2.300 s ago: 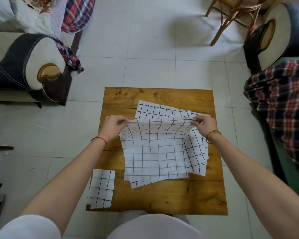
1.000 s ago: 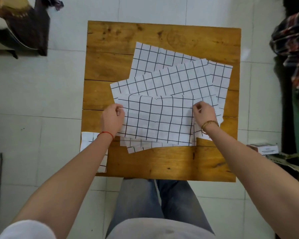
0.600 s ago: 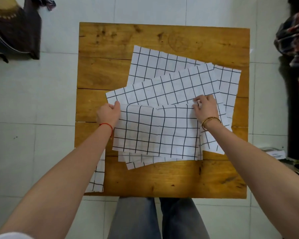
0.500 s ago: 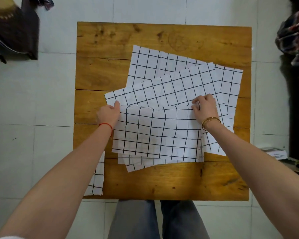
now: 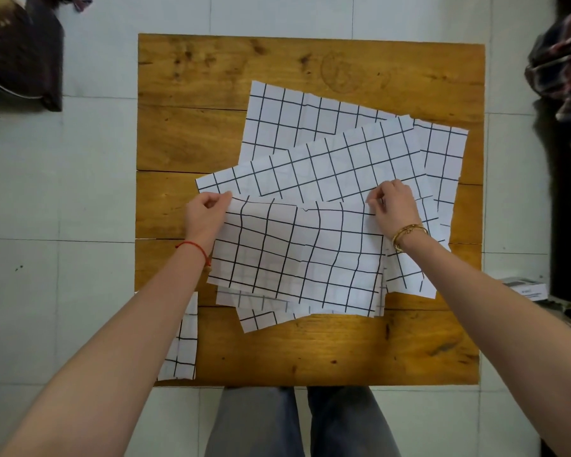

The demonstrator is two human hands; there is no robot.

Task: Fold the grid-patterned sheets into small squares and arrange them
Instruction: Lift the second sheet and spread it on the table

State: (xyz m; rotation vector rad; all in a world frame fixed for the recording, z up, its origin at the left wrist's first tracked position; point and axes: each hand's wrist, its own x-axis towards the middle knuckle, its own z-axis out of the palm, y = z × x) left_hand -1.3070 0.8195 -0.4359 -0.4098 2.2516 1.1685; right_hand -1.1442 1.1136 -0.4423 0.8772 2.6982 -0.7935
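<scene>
— Item one?
— Wooden bench (image 5: 211,351), square top, standing on a pale tiled floor (image 5: 63,192).
— Item two?
— Folded grid sheet (image 5: 297,255), white with black lines, lying near the middle of the bench on top of a loose pile of grid sheets (image 5: 327,159) that fans out toward the far right corner.
— Who has it?
— Left hand (image 5: 205,216), red cord at the wrist, fingers curled and pinching the sheet's far left corner. Right hand (image 5: 394,207), gold bangle at the wrist, fingers bent and pinching the far right corner. The edge between them is a little wavy.
— Anything already done?
— One small folded piece (image 5: 183,351) at the bench's near left corner, partly hidden by the left forearm.
— Surroundings?
— Plaid cloth (image 5: 564,70) at the right edge, a dark cushion (image 5: 23,61) at the far left, a small box (image 5: 524,288) on the floor to the right. The person's knees show below the bench.
</scene>
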